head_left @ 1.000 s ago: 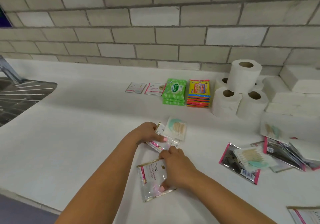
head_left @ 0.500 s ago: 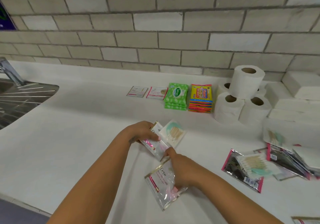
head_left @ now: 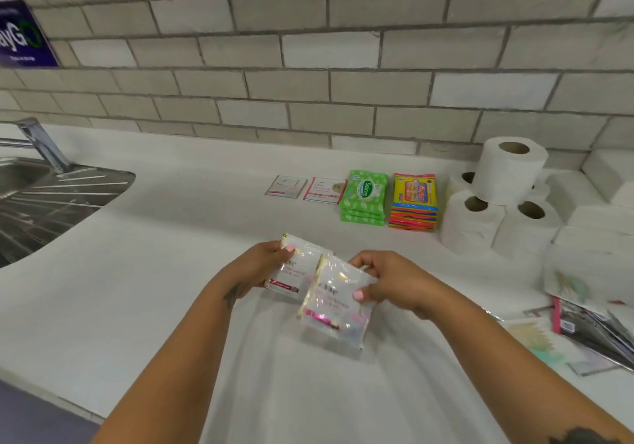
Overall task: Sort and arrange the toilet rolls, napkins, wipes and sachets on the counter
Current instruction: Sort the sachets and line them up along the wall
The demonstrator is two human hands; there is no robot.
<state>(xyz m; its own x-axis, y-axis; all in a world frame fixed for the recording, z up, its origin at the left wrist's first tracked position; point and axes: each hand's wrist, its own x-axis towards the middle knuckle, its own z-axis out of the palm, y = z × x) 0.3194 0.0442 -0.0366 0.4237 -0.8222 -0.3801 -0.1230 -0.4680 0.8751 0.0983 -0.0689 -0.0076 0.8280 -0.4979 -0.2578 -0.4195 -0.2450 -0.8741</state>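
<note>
My left hand (head_left: 260,267) pinches a white Dove sachet (head_left: 297,272) above the white counter (head_left: 137,289). My right hand (head_left: 391,280) pinches a second white Dove sachet (head_left: 338,301) that overlaps the first one's right edge. Along the back wall lie two flat sachets (head_left: 286,186) (head_left: 324,189), a stack of green wipe packs (head_left: 365,196), a stack of yellow wipe packs (head_left: 413,200), and toilet rolls (head_left: 507,169) piled up. White napkin stacks (head_left: 603,217) sit at the far right.
A loose heap of sachets (head_left: 583,327) lies at the right edge. A steel sink drainboard (head_left: 51,200) and tap (head_left: 41,141) are at the left. A tiled wall runs behind. The counter's front edge (head_left: 68,409) is at lower left.
Both hands have lifted their sachets off the counter and brought them together at chest height. The green-print sachet that lay near my left hand is out of sight now.
</note>
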